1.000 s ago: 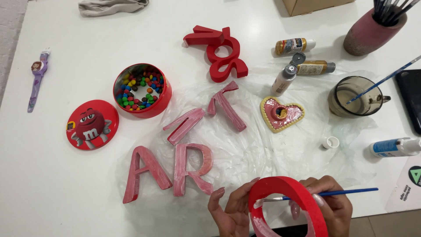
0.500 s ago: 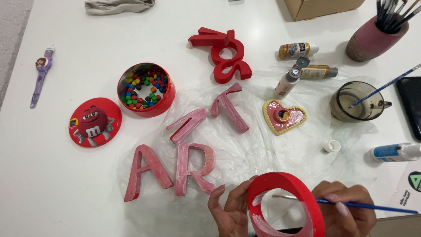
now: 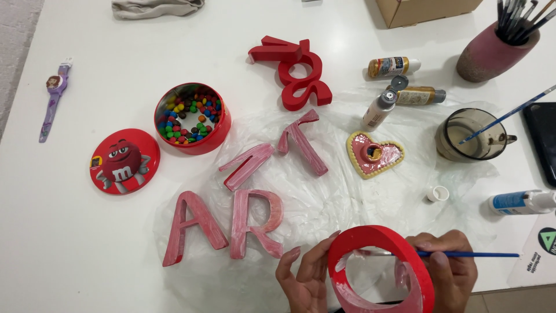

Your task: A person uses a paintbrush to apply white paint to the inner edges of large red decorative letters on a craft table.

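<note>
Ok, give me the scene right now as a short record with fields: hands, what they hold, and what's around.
left hand: steadies the red ring letter, held upright on its edge
right hand: holds a blue brush, tip inside the ring
painted letters: pinkish, lying on plastic sheet
red letters: unpainted, at the far side of the table
candy tin: open, lid beside it
water cup: a brush standing in it
</note>
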